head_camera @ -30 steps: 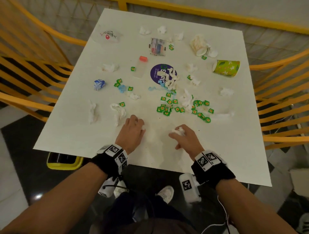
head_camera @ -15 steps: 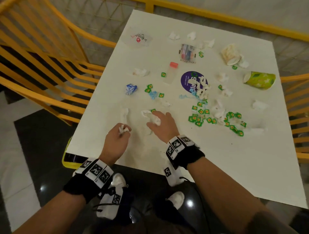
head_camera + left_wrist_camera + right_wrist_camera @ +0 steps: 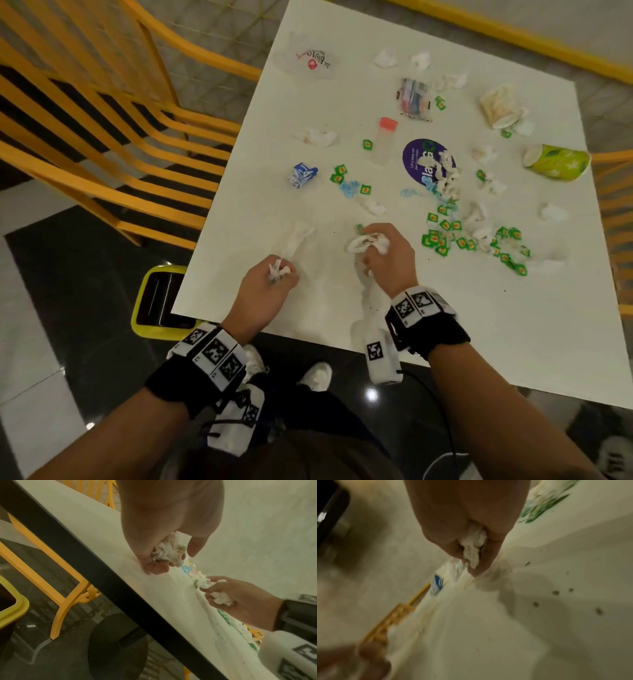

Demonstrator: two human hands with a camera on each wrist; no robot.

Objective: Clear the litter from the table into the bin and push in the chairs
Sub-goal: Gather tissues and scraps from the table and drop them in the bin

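Litter is strewn over the white table (image 3: 513,325). My left hand (image 3: 278,274) is near the front edge, fingers curled round a crumpled white tissue (image 3: 279,268), also seen in the left wrist view as tissue (image 3: 169,551). My right hand (image 3: 371,245) is just to its right and grips white tissue wads (image 3: 365,241); the blurred right wrist view shows tissue (image 3: 473,543) squeezed in the fist. Another long tissue (image 3: 297,236) lies on the table just beyond my left hand. The yellow bin (image 3: 150,329) stands on the floor under the table's near left corner.
A yellow slatted chair (image 3: 120,137) stands at the left, and another chair (image 3: 613,205) at the right. Further back lie green labels (image 3: 445,236), a blue wrapper (image 3: 301,174), a red-capped bottle (image 3: 385,140), a green paper cup (image 3: 558,166), a crushed cup (image 3: 501,106) and a plastic bag (image 3: 311,61).
Both hands have moved left along the near edge. The left hand has picked up a tissue, and the right hand has closed on a further tissue wad.
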